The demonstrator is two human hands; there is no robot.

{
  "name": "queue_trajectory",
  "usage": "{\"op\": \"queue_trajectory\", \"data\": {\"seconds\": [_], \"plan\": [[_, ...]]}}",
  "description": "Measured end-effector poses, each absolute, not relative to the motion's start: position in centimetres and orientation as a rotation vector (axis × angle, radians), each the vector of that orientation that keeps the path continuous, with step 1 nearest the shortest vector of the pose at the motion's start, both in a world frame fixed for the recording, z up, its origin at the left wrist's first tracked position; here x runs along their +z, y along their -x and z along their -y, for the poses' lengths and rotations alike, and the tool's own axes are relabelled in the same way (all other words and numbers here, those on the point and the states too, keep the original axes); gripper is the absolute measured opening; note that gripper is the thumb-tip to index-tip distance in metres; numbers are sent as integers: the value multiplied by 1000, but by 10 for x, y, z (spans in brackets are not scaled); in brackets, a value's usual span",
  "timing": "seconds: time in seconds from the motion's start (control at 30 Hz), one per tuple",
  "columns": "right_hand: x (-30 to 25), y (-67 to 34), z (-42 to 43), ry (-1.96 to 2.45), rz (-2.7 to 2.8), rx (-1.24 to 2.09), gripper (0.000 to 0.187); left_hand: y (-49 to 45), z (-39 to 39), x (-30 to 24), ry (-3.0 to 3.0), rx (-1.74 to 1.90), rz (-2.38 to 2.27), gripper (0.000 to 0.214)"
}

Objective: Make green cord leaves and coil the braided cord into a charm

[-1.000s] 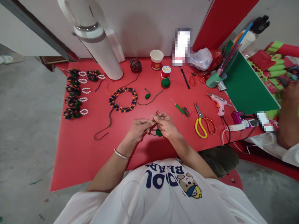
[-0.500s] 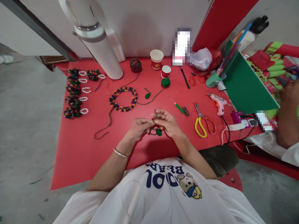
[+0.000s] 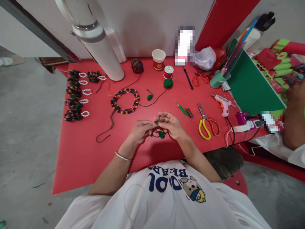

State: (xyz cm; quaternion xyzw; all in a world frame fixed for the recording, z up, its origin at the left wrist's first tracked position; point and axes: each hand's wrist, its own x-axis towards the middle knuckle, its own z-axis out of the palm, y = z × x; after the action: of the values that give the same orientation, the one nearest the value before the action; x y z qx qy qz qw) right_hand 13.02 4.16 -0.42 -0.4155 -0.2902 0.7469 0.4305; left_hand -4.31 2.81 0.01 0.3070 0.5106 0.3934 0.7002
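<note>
Above the front part of the red table, my left hand (image 3: 143, 129) and my right hand (image 3: 172, 126) meet, both closed in a pinch on green yarn (image 3: 159, 119). A short end of it sticks up between the fingertips. Below them hangs a small green crocheted piece (image 3: 161, 135), joined to the yarn by a loop. Beyond my hands lies a multicoloured crocheted ring (image 3: 125, 101) with a loose tail. A second small green piece (image 3: 149, 97) rests near a green yarn ball (image 3: 168, 83). To the right is a green-handled crochet hook (image 3: 182, 110).
Scissors (image 3: 204, 124), a pink glue gun (image 3: 223, 104) and a power strip (image 3: 246, 127) lie on the right. A white thermos (image 3: 101, 47), paper cup (image 3: 159, 59) and thread spool (image 3: 168, 72) stand at the back. Multicoloured crocheted bundles (image 3: 73, 91) line the left edge. Another person's arm (image 3: 294, 117) is at far right.
Both hands keep their pinch on the green yarn, with only slight finger movement. The whole view has shifted a little.
</note>
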Motion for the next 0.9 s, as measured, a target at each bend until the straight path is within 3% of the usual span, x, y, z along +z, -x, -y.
{"op": "queue_trajectory", "data": {"seconds": [0.9], "plan": [[-7, -118, -41, 1167, 670, 1691, 51, 33, -23, -4, -740, 1010, -1160, 29]]}}
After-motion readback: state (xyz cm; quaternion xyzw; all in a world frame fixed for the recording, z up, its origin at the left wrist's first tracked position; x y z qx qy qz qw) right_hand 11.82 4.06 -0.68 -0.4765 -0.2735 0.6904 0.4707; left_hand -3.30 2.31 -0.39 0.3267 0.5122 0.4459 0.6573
